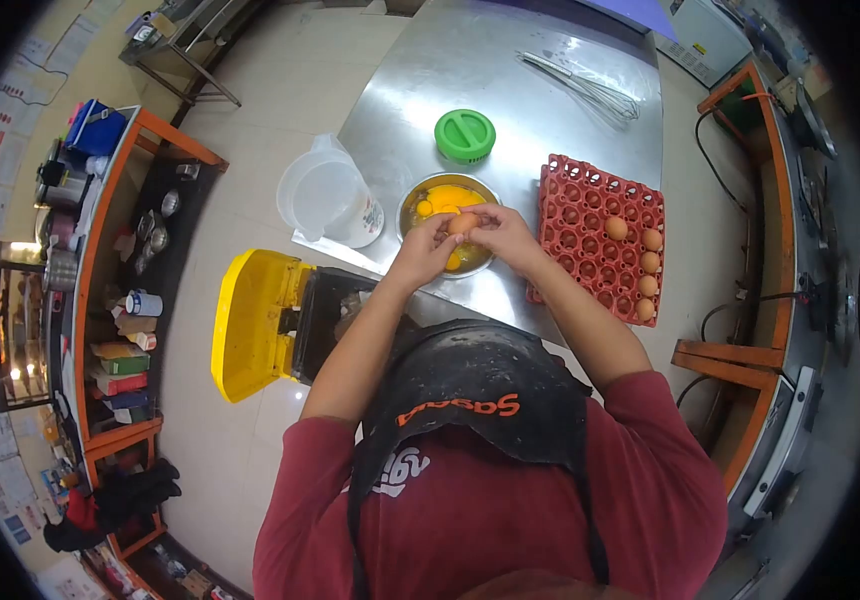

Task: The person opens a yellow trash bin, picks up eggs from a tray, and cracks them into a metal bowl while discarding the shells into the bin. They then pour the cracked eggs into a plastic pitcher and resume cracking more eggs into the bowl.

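Over a metal bowl (pixel 402 205), my left hand (pixel 426 250) and my right hand (pixel 503 238) both have their fingers closed around a brown egg (pixel 463 223). Whether its shell is cracked cannot be made out. Several yellow yolks (pixel 447 196) and clear egg white lie in the bowl below, partly covered by my hands. To the right of my right hand is a red egg tray (pixel 575 205), where several brown eggs (pixel 616 228) sit, mostly along its right side.
A translucent plastic pitcher (pixel 322 195) stands left of the bowl, near the edge of the steel table (pixel 415 75). Behind the bowl is a green-lidded container (pixel 465 136). A whisk (pixel 590 88) lies farther back. Below left, a bin with a yellow lid (pixel 248 325) stands open.
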A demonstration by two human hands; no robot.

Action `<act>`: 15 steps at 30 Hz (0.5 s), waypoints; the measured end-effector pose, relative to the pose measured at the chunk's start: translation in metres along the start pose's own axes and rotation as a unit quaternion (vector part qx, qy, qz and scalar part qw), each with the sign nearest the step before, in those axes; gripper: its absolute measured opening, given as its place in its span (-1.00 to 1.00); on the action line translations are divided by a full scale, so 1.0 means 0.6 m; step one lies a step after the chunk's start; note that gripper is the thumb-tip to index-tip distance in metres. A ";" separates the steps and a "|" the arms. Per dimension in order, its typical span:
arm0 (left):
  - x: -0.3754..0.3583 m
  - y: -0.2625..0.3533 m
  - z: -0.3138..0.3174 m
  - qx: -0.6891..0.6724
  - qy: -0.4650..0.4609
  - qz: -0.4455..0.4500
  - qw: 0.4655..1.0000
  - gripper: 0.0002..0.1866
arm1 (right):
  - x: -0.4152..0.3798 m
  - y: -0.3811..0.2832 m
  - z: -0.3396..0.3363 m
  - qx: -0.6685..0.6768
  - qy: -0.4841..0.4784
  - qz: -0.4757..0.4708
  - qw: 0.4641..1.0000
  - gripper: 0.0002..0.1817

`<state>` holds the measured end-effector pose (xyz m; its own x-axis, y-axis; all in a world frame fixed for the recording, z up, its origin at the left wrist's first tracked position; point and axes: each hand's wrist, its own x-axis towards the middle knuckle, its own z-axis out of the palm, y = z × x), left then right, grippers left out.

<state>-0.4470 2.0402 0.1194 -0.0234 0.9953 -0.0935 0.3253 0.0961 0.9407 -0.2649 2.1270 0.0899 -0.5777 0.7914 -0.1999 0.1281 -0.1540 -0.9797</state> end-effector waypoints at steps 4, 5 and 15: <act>0.015 -0.045 0.009 0.106 0.014 0.124 0.987 -0.62 | 0.003 0.000 0.000 -0.066 -0.019 -0.011 0.998 -0.50; 0.017 -0.058 0.013 0.106 0.028 0.135 0.985 -0.61 | 0.001 -0.001 0.000 -0.102 -0.008 -0.025 0.994 -0.50; 0.039 -0.038 -0.013 0.151 0.012 0.194 0.969 -0.56 | 0.002 -0.043 -0.015 -0.231 0.012 -0.094 0.968 -0.48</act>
<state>-0.4624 2.0614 0.0982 0.1352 0.9563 0.2592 0.5756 -0.2888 0.7651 -0.2620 2.1372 0.1150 -0.6072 0.7944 -0.0128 0.3727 0.2705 -0.8876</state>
